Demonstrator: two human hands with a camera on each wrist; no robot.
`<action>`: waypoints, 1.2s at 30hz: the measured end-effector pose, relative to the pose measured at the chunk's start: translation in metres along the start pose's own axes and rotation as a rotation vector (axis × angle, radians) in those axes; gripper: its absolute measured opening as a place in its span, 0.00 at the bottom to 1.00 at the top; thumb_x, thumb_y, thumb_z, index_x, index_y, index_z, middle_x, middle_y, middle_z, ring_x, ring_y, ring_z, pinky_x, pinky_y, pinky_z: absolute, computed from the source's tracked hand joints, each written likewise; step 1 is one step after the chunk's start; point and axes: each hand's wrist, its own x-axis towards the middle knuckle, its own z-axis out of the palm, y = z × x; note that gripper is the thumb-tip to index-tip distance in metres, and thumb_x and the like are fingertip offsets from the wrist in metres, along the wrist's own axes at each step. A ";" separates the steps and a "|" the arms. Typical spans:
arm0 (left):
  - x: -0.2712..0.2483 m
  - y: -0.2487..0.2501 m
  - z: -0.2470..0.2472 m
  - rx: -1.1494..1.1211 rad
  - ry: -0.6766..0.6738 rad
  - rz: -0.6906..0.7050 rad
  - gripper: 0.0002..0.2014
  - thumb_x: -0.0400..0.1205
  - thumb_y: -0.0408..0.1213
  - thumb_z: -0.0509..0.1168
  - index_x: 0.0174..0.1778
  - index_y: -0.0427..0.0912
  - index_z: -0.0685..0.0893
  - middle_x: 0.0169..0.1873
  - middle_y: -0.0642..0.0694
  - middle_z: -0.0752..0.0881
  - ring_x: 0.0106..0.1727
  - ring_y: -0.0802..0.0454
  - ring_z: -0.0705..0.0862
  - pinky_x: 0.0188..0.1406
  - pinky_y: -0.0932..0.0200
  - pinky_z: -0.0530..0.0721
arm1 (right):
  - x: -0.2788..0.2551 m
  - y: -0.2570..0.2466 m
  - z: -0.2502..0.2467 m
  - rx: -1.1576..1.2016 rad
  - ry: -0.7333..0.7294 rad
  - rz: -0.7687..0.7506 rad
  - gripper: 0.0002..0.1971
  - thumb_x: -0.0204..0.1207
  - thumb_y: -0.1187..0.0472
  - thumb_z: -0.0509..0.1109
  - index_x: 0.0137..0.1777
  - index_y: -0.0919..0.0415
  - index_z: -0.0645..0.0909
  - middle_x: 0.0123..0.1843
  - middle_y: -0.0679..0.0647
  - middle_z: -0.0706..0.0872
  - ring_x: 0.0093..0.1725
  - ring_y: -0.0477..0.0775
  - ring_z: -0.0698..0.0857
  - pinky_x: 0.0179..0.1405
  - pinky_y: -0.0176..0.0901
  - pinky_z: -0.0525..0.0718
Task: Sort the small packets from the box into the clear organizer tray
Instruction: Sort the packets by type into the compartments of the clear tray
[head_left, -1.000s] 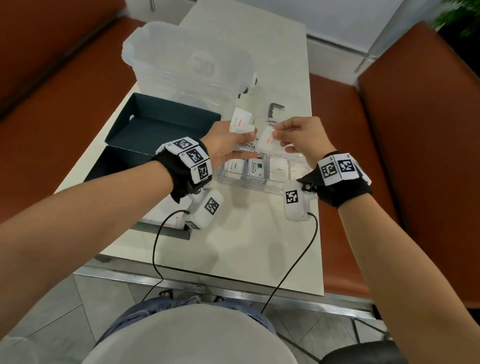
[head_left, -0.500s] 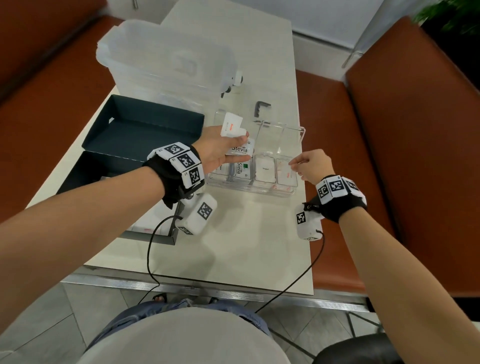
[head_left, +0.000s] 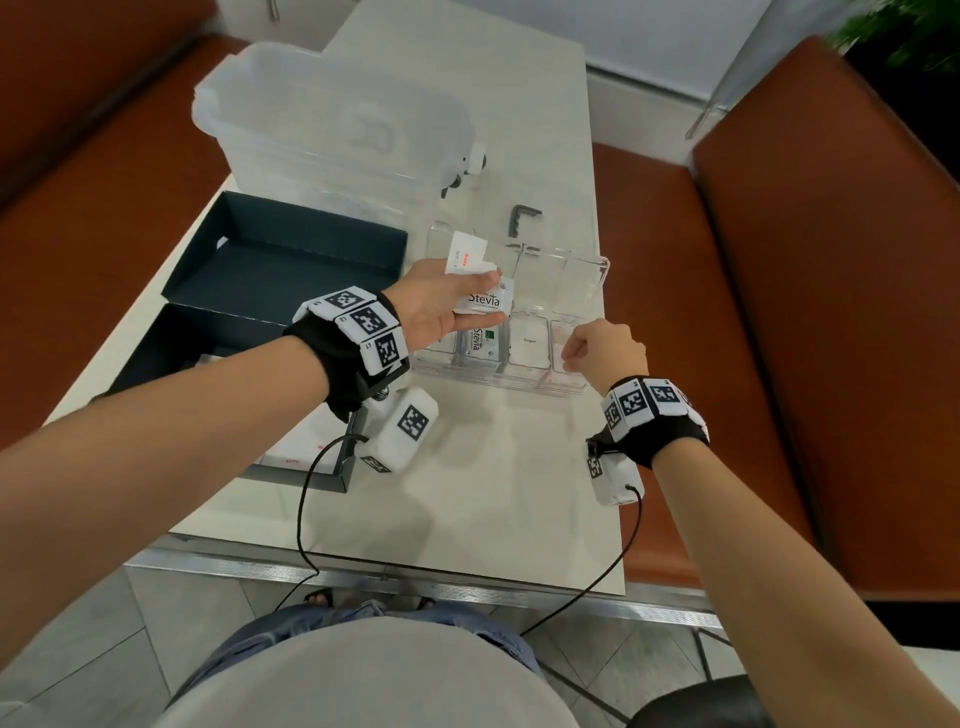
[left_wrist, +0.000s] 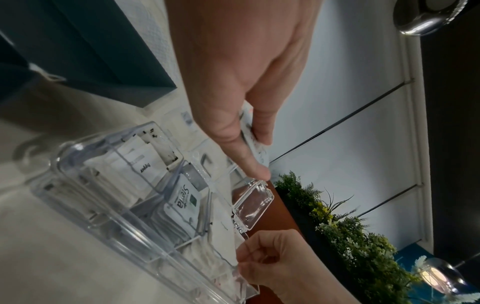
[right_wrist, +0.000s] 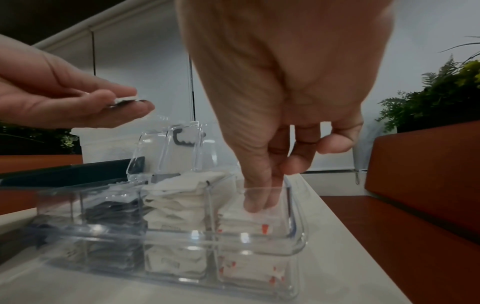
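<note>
The clear organizer tray (head_left: 597, 283) lies on the table with its small lids raised. Stevia packets (head_left: 481, 343) fill one compartment and Sugar packets (head_left: 529, 344) the one beside it. My left hand (head_left: 441, 312) hovers over the tray's left end and grips a Stevia packet (head_left: 485, 301) and a white packet with red print (head_left: 466, 257). My right hand (right_wrist: 257, 202) reaches down into the rightmost compartment. Its thumb and forefinger pinch the top red-print packet (right_wrist: 249, 216) on the stack there. In the left wrist view my right hand (left_wrist: 280, 261) is at the tray's (left_wrist: 103, 205) near corner.
The dark box (head_left: 171, 343) with more packets (head_left: 296, 452) lies at the left, its lid (head_left: 291, 270) behind it. A large translucent bin (head_left: 332, 119) stands at the back. A small black bracket (head_left: 523, 217) lies behind the tray. Red-brown benches (head_left: 675, 322) flank the table.
My right hand drew a red-print packet away from my left hand and carried it down and right into the rightmost compartment. My left hand stayed over the tray with its packets.
</note>
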 end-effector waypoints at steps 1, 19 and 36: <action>-0.001 0.001 0.001 -0.003 -0.004 -0.027 0.15 0.81 0.30 0.69 0.63 0.30 0.80 0.58 0.35 0.86 0.57 0.41 0.88 0.38 0.55 0.90 | 0.000 0.000 -0.002 -0.001 0.004 -0.004 0.05 0.76 0.66 0.71 0.44 0.54 0.86 0.48 0.51 0.89 0.54 0.57 0.85 0.66 0.56 0.73; -0.009 0.006 0.005 -0.040 -0.005 0.052 0.15 0.85 0.22 0.60 0.67 0.31 0.78 0.61 0.33 0.84 0.57 0.40 0.87 0.47 0.46 0.91 | -0.017 -0.062 -0.037 1.042 -0.002 0.005 0.11 0.74 0.62 0.76 0.55 0.63 0.82 0.45 0.56 0.90 0.36 0.48 0.88 0.36 0.39 0.84; -0.017 0.016 -0.028 -0.115 0.158 0.105 0.05 0.88 0.30 0.59 0.53 0.38 0.80 0.51 0.36 0.87 0.49 0.41 0.90 0.43 0.45 0.91 | 0.013 -0.071 -0.015 0.620 0.019 -0.078 0.05 0.78 0.68 0.69 0.44 0.59 0.85 0.40 0.56 0.86 0.32 0.46 0.82 0.34 0.36 0.80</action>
